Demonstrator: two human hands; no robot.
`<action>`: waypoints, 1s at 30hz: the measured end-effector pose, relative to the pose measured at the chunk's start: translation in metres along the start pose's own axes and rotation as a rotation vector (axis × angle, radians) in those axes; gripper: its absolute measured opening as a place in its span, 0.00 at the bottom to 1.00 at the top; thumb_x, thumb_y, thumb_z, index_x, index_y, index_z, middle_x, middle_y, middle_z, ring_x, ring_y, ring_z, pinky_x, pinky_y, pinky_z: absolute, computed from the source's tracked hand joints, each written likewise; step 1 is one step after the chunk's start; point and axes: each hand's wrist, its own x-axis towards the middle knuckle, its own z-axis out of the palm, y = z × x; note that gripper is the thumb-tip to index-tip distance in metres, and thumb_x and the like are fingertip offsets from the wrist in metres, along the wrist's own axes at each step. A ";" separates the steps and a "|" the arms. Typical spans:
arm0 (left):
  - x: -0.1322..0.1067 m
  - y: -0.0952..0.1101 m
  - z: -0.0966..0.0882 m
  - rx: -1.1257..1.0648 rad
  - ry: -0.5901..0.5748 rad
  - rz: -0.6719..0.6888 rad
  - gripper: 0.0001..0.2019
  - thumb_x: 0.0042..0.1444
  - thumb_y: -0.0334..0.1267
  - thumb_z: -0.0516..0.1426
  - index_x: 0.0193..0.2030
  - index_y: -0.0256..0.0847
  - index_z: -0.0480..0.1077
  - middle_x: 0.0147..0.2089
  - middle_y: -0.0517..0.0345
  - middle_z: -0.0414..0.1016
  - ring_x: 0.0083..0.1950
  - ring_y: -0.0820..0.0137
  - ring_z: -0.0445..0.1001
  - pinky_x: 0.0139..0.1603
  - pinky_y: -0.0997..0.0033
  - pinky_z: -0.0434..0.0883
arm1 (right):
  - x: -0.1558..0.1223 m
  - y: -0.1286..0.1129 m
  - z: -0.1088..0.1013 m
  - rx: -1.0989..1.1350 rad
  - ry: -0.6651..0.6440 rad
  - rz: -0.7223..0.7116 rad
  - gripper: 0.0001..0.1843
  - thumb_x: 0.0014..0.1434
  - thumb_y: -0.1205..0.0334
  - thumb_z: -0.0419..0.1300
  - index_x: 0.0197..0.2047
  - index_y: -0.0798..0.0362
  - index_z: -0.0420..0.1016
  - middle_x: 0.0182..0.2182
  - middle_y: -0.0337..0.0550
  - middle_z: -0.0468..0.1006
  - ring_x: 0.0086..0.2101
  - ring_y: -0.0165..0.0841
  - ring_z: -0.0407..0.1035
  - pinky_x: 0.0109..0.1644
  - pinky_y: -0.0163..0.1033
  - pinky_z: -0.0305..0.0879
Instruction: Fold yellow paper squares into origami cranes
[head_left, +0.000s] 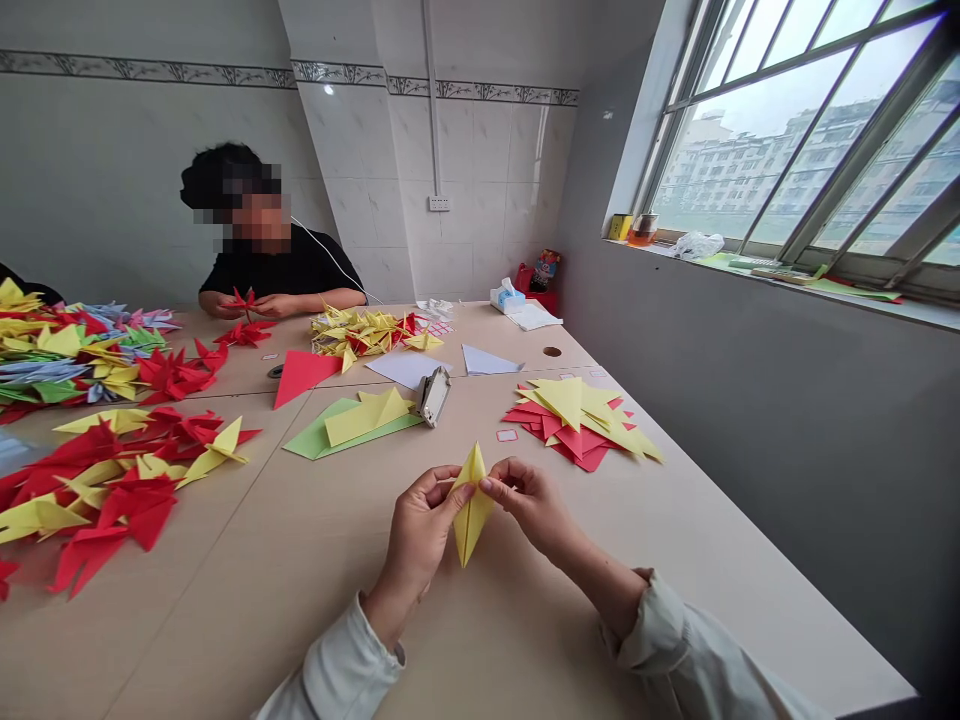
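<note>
Tiled room with a big barred window (795,130) down the right side and one long pale worktop (247,630) filling most of the view. Folded paper everywhere, basically. The left side of the worktop is heaped with red and yellow folded pieces (112,490), and a more mixed colourful pile (75,350) sits up in the far left corner. At the far edge, a co-worker (262,240) in a black top has a small red folded piece (244,298) between both hands. Loose stock sits closer in, seemingly to keep it within easy reach: red and yellow sheets (577,425) right of centre, and a green sheet (352,425) with yellow paper on it, just beside a small metal clip (433,395). Toward the near end of the worktop, both hands are raised off the surface and close together, the left hand (420,520) and right hand (529,500) pinching a narrow folded yellow paper (471,505) from either side, probably to keep its creases lined up.
</note>
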 end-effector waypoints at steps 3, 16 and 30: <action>0.000 0.001 -0.002 0.101 -0.077 -0.034 0.20 0.48 0.44 0.62 0.47 0.40 0.66 0.31 0.57 0.79 0.34 0.67 0.76 0.35 0.72 0.70 | 0.001 -0.010 -0.009 -0.047 0.012 -0.021 0.16 0.53 0.49 0.61 0.29 0.55 0.71 0.27 0.37 0.66 0.28 0.28 0.58 0.31 0.33 0.55; -0.022 -0.029 -0.010 1.299 -0.135 0.487 0.34 0.59 0.48 0.50 0.66 0.31 0.48 0.68 0.37 0.50 0.68 0.53 0.49 0.64 0.50 0.54 | 0.020 0.009 -0.017 -0.599 0.007 0.096 0.13 0.54 0.54 0.55 0.24 0.54 0.65 0.20 0.36 0.68 0.23 0.27 0.58 0.24 0.32 0.49; -0.032 -0.030 -0.014 1.501 -0.362 0.438 0.45 0.55 0.64 0.44 0.69 0.33 0.37 0.70 0.40 0.41 0.70 0.54 0.40 0.67 0.51 0.47 | 0.028 0.021 -0.017 -0.895 -0.032 -0.034 0.11 0.53 0.64 0.58 0.20 0.53 0.64 0.22 0.39 0.68 0.23 0.28 0.57 0.25 0.34 0.46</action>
